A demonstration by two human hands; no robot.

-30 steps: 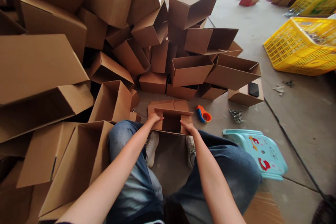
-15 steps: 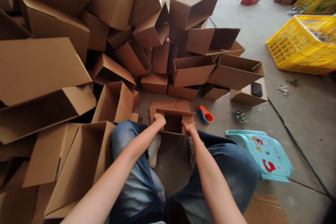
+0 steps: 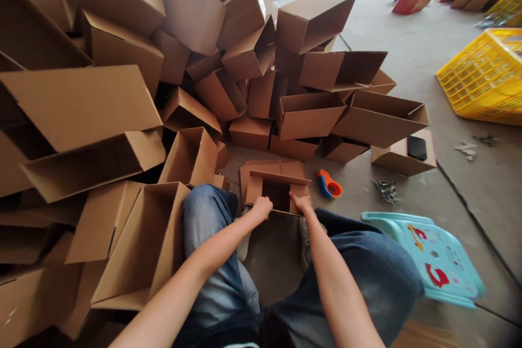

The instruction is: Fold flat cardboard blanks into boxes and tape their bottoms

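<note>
A small cardboard box with its top flaps up stands on the floor between my feet. My left hand is closed on its near edge, left of the middle. At the right side, my right hand grips the short flap, with the thumb towards the opening. Flat folded cardboard lies just behind the box. An orange and blue tape dispenser rests on the floor to the right. The fingers of both hands are partly hidden.
Many open cardboard boxes are heaped left and ahead. A light blue plastic stool stands by my right knee. Small metal parts lie on the floor. A black phone rests on a box; a yellow crate stands far right.
My left hand has moved from the box's left flap to its near edge. My right hand stays on the right flap. The whole view has shifted slightly.
</note>
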